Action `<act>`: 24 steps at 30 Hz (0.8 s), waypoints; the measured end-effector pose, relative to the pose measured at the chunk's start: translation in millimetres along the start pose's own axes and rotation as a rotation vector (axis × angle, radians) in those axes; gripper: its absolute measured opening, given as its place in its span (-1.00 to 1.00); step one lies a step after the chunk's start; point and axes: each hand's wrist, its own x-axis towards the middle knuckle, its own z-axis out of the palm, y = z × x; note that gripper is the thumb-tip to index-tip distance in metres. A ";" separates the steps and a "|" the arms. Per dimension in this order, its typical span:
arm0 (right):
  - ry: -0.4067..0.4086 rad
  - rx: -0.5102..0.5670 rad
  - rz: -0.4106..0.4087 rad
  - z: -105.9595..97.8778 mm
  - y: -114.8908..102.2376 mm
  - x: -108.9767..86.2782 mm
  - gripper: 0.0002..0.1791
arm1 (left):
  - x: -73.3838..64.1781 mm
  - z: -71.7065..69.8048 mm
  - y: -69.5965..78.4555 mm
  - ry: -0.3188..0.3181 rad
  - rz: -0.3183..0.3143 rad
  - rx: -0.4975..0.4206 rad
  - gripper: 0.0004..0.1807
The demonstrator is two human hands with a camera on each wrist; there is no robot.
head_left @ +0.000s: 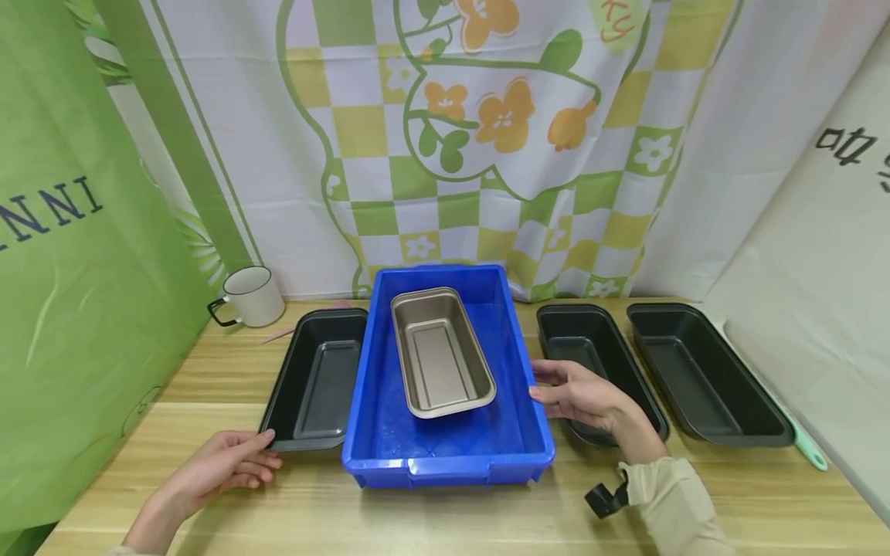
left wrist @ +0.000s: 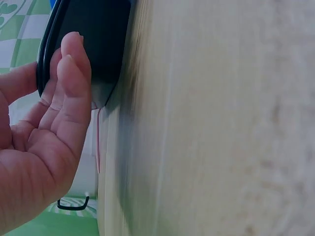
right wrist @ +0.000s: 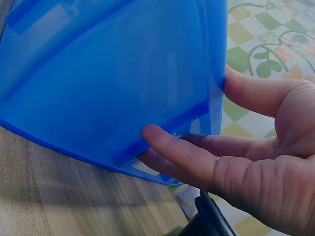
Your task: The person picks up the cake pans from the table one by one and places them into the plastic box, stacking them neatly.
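My left hand (head_left: 219, 467) grips the near left corner of a black loaf pan (head_left: 327, 378), thumb over the rim and the other fingers beneath it. Beside that pan stands a blue plastic bin (head_left: 448, 469). A gold loaf pan (head_left: 439, 359) lies tilted inside the bin. On the bin's right side my right hand (head_left: 580, 394) holds the edge. In the right wrist view its thumb (right wrist: 251, 91) presses the rim while the fingers (right wrist: 182, 152) lie along the outer wall.
Two more black loaf pans, a nearer one (head_left: 580, 344) partly behind my right hand and an outer one (head_left: 702, 378), stand to the right. A mint-green handle (head_left: 810, 448) sticks out beside them. Back left are a white mug (head_left: 259, 300) and a thin pink stick (head_left: 280, 336). Printed curtains (head_left: 445, 201) enclose the table.
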 end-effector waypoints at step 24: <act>-0.003 -0.004 -0.006 1.1 -0.8 0.0 -0.22 | -5.1 12.8 -5.5 -0.083 0.088 -0.397 -0.71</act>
